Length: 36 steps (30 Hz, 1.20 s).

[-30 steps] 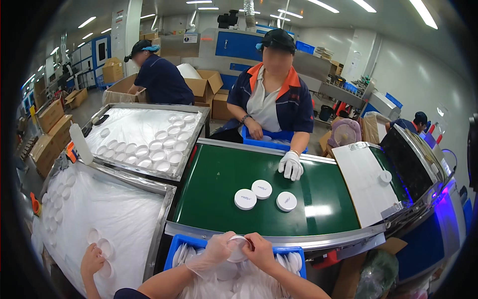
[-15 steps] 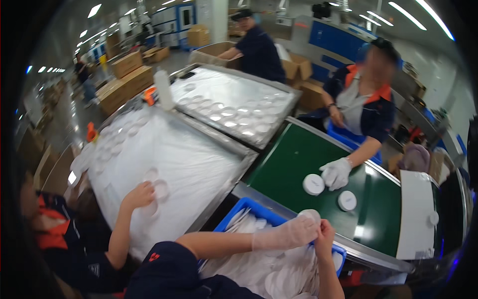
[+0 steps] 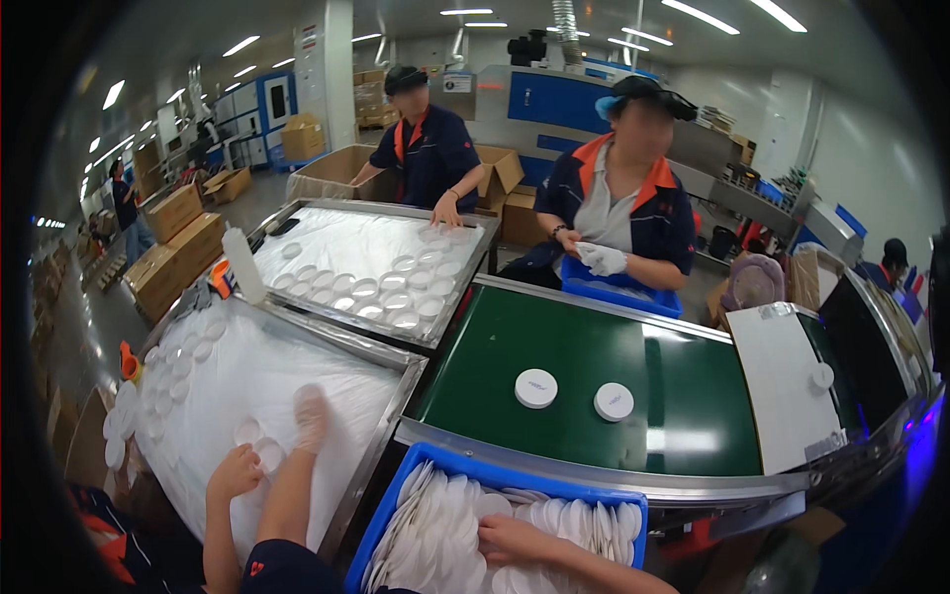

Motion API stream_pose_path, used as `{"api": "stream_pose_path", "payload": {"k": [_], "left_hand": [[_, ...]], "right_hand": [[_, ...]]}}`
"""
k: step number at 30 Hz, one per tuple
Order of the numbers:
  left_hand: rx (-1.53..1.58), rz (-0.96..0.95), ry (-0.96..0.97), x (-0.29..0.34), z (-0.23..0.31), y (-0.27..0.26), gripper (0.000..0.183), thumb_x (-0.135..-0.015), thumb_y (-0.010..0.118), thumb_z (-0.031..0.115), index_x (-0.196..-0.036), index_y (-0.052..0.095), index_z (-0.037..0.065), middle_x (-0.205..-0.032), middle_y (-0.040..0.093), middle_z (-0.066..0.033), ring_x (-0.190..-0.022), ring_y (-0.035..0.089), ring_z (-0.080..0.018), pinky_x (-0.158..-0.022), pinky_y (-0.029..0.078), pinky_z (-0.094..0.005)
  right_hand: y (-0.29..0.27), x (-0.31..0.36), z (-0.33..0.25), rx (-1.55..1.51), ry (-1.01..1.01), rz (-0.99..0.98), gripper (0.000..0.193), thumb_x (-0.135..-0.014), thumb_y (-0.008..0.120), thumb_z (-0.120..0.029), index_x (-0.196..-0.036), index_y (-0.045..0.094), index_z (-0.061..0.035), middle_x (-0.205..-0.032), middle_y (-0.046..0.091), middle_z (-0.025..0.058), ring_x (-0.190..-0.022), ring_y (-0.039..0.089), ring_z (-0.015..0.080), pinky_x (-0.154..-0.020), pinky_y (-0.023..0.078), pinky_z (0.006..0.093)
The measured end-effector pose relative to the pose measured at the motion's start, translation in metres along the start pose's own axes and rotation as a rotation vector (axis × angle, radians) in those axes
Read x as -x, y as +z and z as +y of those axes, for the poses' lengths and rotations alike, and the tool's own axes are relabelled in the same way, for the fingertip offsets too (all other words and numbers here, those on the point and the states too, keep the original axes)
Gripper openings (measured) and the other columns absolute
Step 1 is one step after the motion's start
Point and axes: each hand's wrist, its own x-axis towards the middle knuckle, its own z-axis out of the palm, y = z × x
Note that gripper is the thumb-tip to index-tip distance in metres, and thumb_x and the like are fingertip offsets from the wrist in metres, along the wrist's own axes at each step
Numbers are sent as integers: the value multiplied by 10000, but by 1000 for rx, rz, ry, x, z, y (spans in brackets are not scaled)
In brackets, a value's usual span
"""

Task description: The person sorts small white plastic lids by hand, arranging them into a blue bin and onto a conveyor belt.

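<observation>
My left hand [image 3: 311, 418], in a pale glove, reaches over the plastic-covered table [image 3: 327, 475] on the left. Its fingers are smeared by motion, and what they hold, if anything, does not show. Close to it lie shallow clear round pieces [image 3: 267, 454], with the bare hand [image 3: 236, 471] of a person at my left beside them. My bare right hand [image 3: 517, 541] is down in a blue bin [image 3: 396, 487] heaped with thin white discs [image 3: 435, 535]. Its bent fingers are closed on a disc there, the fingertips partly hidden among the pile.
Beyond the bin runs a green conveyor belt [image 3: 554, 337] carrying two white round tubs [image 3: 535, 388]. A second covered table [image 3: 327, 247] holds many clear round pieces. Two co-workers stand across from me. A white squeeze bottle [image 3: 242, 265] stands at the table corner.
My hands have parted from the white disc held over the bin: the left swung onto the table, the right dropped into the discs. A co-worker's gloved hand left the belt. The view has turned.
</observation>
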Motion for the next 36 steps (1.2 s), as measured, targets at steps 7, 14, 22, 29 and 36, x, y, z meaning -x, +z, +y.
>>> {"api": "stream_pose_path", "payload": {"k": [7, 14, 22, 29, 36], "left_hand": [[-391, 193, -206, 14, -9, -68, 591, -726, 627, 312, -1183, 438, -11, -1164, 481, -198, -1143, 414, -325, -989, 295, -398], [450, -128, 614, 18, 233, -89, 740, -594, 738, 310, -1177, 420, -16, -1186, 438, -228, -1130, 402, -357, -956, 338, -412], [170, -212, 695, 54, 352, -62, 859, -597, 721, 368, -1272, 319, 21, -1238, 373, -210, -1138, 387, -346, -910, 381, -420], [320, -269, 667, 52, 345, -79, 775, -592, 719, 310, -1212, 375, -3, -1130, 436, -199, -1018, 480, -333, -841, 430, -399], [864, -435, 325, 78, 323, -110, 733, -665, 679, 306, -1240, 353, -10, -1133, 427, -214, -1049, 462, -338, -883, 396, -358]], "right_hand": [[-21, -5, -15, -208, 35, -205, 301, -693, 615, -235, -895, 539, -26, -906, 525, 152, -865, 523, 322, -735, 435, 379], [0, -7, -20, -352, -86, 115, 160, -608, 600, -142, -640, 550, 7, -545, 533, 144, -491, 497, 239, -501, 395, 361], [-10, -4, -18, -370, 31, -64, 300, -606, 651, -202, -816, 563, -7, -642, 554, 172, -582, 538, 279, -546, 415, 369], [-3, -3, -9, -229, 109, -225, 257, -717, 631, -181, -899, 563, -14, -781, 604, 129, -739, 593, 264, -685, 456, 331], [-10, 0, -41, 2, -65, -139, 472, -492, 741, -276, -805, 553, 23, -732, 552, 235, -719, 562, 358, -601, 440, 420]]}}
